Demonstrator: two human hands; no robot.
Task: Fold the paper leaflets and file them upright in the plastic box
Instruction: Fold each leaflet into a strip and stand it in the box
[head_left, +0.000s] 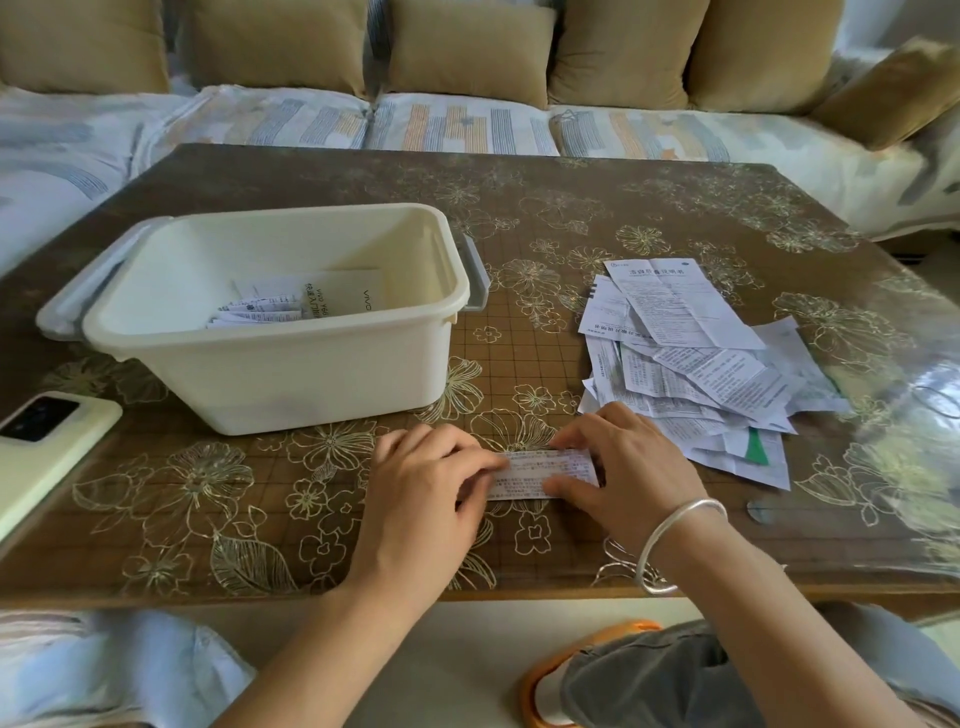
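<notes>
Grey trouser knee (649, 675) showed below the near edge of the table (571, 208), beside one orange-rimmed object (537, 670) of unclear kind.

Two hands lay at the near edge, centre. The left hand (431, 483) had its fingers curled over the left end of one folded leaflet (540, 473). The right hand (623, 467) pinched the right end between thumb and forefinger and wore one silver bangle (675, 540). The leaflet lay flat on the table as a narrow strip.

One cream plastic box (260, 379) stood left of centre on one grey lid (475, 280). Inside it were one white booklet (358, 293) and a small fan of folded leaflets (260, 309) — about five, exact count not readable, leaning rather than upright.

One loose pile of unfolded leaflets (691, 364) lay toward the right edge — sheets overlapped, more than ten, not countable.

One phone (47, 441) in a pale case lay at the left edge, camera side up.
</notes>
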